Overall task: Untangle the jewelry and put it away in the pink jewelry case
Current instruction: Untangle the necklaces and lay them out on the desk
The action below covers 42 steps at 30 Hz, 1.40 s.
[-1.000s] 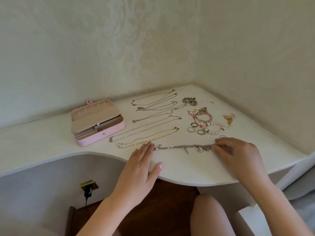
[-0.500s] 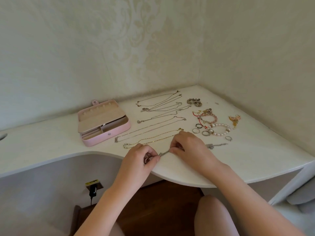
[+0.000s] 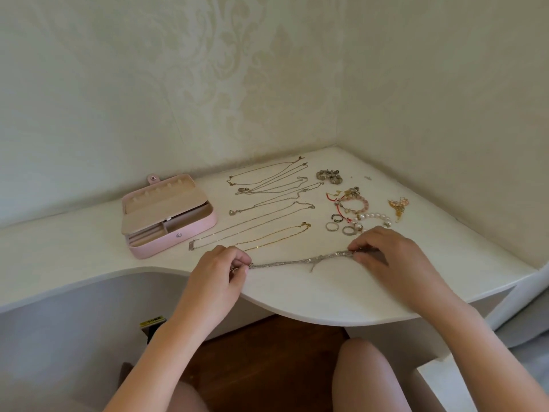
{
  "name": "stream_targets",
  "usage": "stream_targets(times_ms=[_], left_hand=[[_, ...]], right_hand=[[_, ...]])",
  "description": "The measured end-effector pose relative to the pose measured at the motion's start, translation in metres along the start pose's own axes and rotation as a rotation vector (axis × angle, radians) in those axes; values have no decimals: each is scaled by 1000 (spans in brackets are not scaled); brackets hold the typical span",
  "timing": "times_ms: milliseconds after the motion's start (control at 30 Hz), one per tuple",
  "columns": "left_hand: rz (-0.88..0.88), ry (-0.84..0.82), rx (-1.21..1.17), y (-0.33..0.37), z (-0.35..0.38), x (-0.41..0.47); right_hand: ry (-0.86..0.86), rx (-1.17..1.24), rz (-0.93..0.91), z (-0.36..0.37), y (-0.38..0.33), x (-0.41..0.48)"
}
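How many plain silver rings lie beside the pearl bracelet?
2. The first ring sits left of the pearl bracelet; the second ring lies just right of the first, near the right hand. That hand may hide others.

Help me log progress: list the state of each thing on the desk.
Jewelry case: open, on the desk.
Silver chain: stretched along the desk between both hands.
Left hand: pinches one chain end.
Right hand: pinches the other end.
Other necklaces: laid out, outside the case.
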<state>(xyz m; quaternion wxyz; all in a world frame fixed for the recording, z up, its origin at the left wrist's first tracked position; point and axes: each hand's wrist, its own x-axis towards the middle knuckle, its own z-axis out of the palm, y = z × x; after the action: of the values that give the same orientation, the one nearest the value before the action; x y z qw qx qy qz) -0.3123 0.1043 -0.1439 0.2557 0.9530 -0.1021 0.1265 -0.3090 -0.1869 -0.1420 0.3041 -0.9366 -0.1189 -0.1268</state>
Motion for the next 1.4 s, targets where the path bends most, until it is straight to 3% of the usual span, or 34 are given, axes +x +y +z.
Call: stream_targets(times_ms=[233, 367, 500, 567, 800, 933, 1200, 1267, 1400], left_hand=[[-28, 65, 131, 13, 6, 6], [44, 56, 43, 29, 17, 8], [245, -127, -45, 61, 35, 2], [238, -216, 6, 65, 41, 2], [106, -353, 212, 55, 33, 1], [73, -333, 257, 50, 33, -1], [-67, -258, 300, 32, 29, -4], [-37, -224, 282, 36, 28, -4], [209, -211, 107, 60, 33, -4]], right_hand=[[160, -105, 120, -6, 26, -7], [249, -69, 92, -6, 21, -10], [59, -49, -156, 0, 14, -16], [46, -72, -179, 2, 17, -17], [182, -85, 104, -8, 20, -21], [271, -131, 289, -16, 26, -23], [348, -145, 468, -41, 51, -31], [318, -92, 438, -42, 47, -30], [159, 62, 178, -27, 14, -21]])
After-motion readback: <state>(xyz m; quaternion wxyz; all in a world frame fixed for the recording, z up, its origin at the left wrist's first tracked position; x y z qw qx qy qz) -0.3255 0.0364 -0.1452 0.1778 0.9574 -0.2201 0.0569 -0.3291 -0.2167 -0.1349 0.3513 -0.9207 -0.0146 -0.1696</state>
